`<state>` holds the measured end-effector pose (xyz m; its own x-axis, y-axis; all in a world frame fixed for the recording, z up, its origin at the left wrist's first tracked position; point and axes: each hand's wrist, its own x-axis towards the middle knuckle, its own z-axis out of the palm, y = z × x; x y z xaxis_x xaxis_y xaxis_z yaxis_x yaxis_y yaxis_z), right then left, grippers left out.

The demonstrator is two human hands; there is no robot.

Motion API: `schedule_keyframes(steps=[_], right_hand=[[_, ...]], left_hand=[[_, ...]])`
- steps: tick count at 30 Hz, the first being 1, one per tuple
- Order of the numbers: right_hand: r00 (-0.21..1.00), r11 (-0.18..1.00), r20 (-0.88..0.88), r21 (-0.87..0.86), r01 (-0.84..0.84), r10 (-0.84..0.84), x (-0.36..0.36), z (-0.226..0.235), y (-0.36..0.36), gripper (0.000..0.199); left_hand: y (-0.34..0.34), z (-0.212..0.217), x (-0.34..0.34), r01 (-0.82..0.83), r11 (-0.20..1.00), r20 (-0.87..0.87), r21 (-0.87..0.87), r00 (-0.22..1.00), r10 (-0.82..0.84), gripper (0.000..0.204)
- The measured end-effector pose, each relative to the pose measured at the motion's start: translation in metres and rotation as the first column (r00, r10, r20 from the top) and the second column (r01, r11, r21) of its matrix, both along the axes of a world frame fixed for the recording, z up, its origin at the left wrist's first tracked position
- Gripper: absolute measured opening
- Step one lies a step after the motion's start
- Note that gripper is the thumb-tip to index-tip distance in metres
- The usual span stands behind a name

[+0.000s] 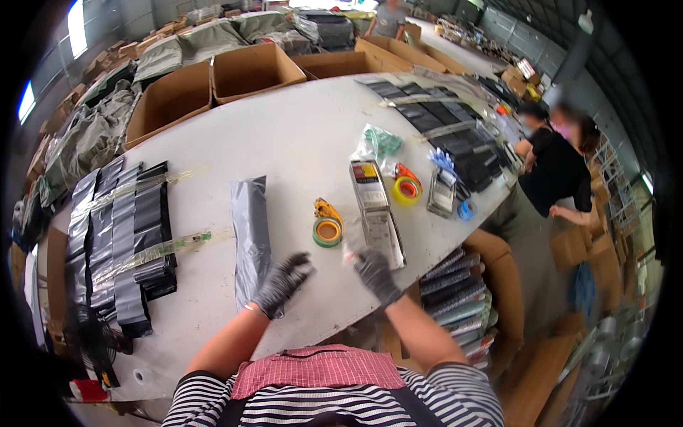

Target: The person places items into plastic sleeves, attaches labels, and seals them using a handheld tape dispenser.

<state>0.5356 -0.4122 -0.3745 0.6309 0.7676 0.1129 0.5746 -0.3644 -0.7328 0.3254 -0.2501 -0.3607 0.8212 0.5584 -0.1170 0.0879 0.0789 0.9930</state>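
My left hand (284,283), in a dark grey glove, is open with its fingers apart. It is beside the lower end of a long grey plastic mailing bag (250,228) lying on the white table (299,135). My right hand (377,276), gloved alike, pinches a small whitish, blurred thing (350,250) that I cannot make out. Right of it lie two long boxes, a nearer box (383,236) and a farther box (368,186) with a yellow and red label. Between the hands, farther off, sits a tape dispenser (327,226) with a green-edged roll.
Stacks of black and grey bags lie at the left (135,235) and far right (445,124), strapped with clear tape. A second tape dispenser (407,186) and a blue tape roll (467,209) lie at right. Open cartons (256,71) line the far edge. People (555,164) stand at right.
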Motion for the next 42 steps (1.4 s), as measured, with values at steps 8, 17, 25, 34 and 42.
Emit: schedule_keyframes(steps=[8,17,25,34,42], right_hand=[[0.996,0.971,0.046,0.222,-0.088,0.08,-0.119,0.074,0.01,0.044],[0.667,0.953,-0.687,0.277,-0.125,0.287,-0.154,0.12,0.012,0.025],[0.565,0.959,-0.776,0.256,-0.125,0.28,-0.169,0.13,0.008,0.019],[0.583,0.964,-0.769,0.237,-0.119,0.261,-0.168,0.125,0.008,0.016],[0.589,0.964,-0.772,0.26,-0.053,0.24,-0.172,0.124,0.015,0.017]], left_hand=[[-0.022,0.04,-0.056,-0.095,0.967,0.002,-0.237,0.995,0.098,0.023],[-0.025,0.097,-0.111,-0.164,0.943,0.033,-0.29,0.983,0.181,0.03],[-0.018,0.091,-0.12,-0.245,0.893,0.091,-0.377,0.95,0.299,0.03],[-0.017,0.092,-0.116,-0.198,0.903,0.07,-0.383,0.968,0.242,0.032],[-0.008,0.087,-0.108,-0.45,0.515,0.295,0.73,0.887,0.356,0.025]])
